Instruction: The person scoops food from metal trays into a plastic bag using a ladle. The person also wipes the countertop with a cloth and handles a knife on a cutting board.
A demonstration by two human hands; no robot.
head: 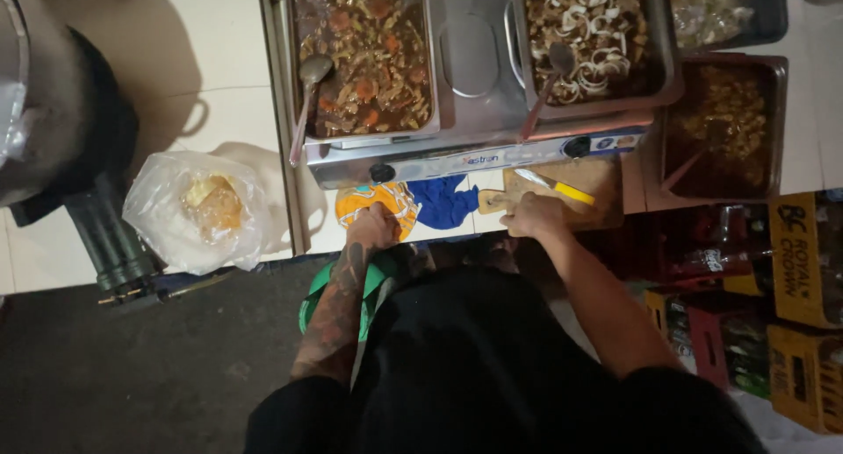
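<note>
Orange-patterned plate [379,205] is touched at its near edge by the left hand [372,227], fingers curled; a firm hold cannot be told. On the wooden cutting board [587,183], the right hand [532,215] is rested closed beside a yellow-handled knife [555,187].

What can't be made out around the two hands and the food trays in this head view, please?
- Left hand: fingers hidden behind the orange plate; grip unclear.
- Right hand: fingers curl at the wooden board; whether it holds anything is unclear.
- Top-right tray: cut off by the frame edge.
- Bag: contents blurred by plastic.
</note>
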